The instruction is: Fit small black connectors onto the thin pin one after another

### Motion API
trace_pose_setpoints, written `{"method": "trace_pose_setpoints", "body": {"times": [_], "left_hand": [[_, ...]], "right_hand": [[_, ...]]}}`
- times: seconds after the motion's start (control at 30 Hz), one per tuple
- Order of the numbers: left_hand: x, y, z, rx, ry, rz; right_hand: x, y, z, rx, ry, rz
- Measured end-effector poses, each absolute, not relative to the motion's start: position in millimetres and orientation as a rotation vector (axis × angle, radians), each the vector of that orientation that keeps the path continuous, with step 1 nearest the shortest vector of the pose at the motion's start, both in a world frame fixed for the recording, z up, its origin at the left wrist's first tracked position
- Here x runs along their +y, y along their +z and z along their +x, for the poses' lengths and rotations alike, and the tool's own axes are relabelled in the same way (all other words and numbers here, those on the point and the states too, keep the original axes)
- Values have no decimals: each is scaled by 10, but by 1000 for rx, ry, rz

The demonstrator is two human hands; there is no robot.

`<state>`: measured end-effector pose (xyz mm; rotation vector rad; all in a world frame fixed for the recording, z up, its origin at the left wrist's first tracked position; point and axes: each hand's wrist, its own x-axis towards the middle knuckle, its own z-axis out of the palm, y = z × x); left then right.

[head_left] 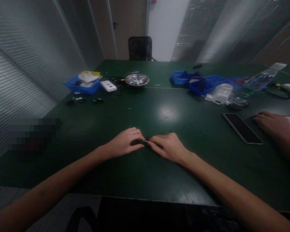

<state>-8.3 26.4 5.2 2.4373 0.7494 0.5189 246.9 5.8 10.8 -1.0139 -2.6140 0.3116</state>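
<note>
Me at green worktop (pixel 195 174), blinds (pixel 16 87) on L.
L hand (pixel 124 141) & R hand (pixel 170 146) pinch sm. dark part (pixel 144 142); blk chair (pixel 140 48), door (pixel 129 19) beyond.

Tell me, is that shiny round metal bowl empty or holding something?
Holding something: small whitish pieces show inside the shiny round metal bowl.

Dark piece (pixel 144 142), green tabletop (pixel 140 112)

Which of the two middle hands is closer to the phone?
Right. The right hand is left of the phone, apart from it; the left hand is farther left.
</note>
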Motion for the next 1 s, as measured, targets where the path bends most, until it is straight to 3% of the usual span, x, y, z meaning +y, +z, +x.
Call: {"method": "trace_pose_setpoints", "body": {"times": [0.5,0.83,1.0], "left_hand": [[272,85,-43,756,505,2447],[282,60,-46,776,478,2448],[282,84,-41,771,477,2442]], "right_hand": [[13,83,2388,-2626,187,-1060],[19,99,2421,-2500,357,-1023],[-14,114,2392,-2634,149,-1012]]}}
